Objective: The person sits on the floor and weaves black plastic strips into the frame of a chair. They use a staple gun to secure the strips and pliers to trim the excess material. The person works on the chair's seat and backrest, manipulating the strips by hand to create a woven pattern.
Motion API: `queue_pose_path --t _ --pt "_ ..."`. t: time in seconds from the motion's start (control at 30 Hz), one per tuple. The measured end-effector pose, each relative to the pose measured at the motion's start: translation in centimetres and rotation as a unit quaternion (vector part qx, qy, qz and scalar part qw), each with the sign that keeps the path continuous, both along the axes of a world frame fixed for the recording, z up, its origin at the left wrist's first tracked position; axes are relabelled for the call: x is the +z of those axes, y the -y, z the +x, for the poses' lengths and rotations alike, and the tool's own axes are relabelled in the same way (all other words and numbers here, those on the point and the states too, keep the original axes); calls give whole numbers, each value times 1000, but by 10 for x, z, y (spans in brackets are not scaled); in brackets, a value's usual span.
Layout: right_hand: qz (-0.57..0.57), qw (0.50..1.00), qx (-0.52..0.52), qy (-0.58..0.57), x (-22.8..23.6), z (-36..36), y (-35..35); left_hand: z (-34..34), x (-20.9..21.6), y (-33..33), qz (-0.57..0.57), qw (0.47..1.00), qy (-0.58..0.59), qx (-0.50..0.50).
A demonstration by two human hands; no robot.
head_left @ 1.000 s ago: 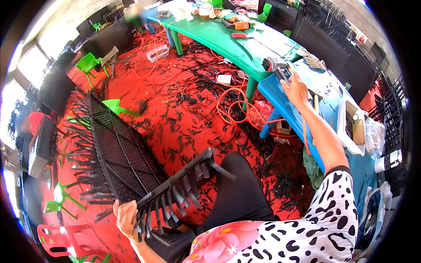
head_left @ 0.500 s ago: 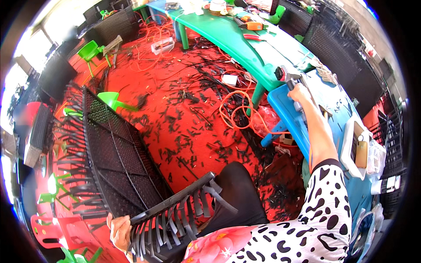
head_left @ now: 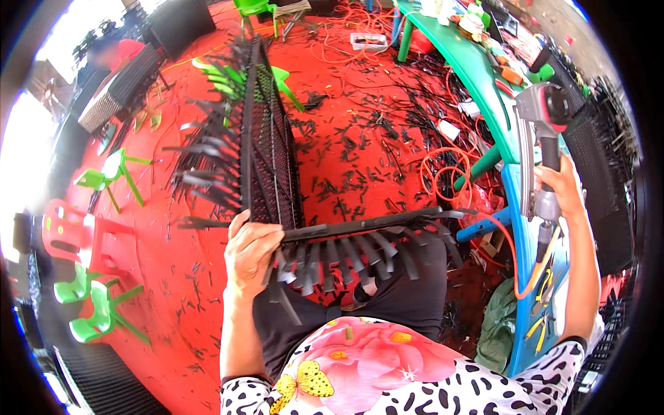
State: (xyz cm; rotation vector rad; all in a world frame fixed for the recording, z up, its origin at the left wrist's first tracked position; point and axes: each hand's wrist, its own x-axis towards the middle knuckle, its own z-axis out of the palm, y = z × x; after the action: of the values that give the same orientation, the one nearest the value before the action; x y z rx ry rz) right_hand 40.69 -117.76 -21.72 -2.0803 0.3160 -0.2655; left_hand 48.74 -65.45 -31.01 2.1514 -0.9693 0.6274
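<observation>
L hand (head_left: 250, 254): clenched on black woven panel (head_left: 266, 162), upright over lap.
R hand (head_left: 564, 190): grasping nail gun (head_left: 543, 131) w/ orange hose (head_left: 515, 256).

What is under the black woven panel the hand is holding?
Under the black woven panel is red floor strewn with black strip scraps. Its near edge lies over the person's lap; the floor directly beneath it is hidden.

The black woven plastic panel with loose strip ends (head_left: 277, 173) looks matt and ribbed. The grey metal pneumatic stapler (head_left: 541, 131) has a dull sheen, with a glossy orange rubber hose (head_left: 515, 256). At 1 o'clock, the green plastic tabletop (head_left: 477, 76) is smooth.
</observation>
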Motion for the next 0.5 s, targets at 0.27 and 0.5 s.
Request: queue_pose_path --t 0.27,0.5 --pt "22 967 203 -155 130 9 -205 1 -5 -8 -35 999 10 -19" --pt "-204 826 426 -309 137 43 -287 2 -7 -7 -60 998 8 -25"
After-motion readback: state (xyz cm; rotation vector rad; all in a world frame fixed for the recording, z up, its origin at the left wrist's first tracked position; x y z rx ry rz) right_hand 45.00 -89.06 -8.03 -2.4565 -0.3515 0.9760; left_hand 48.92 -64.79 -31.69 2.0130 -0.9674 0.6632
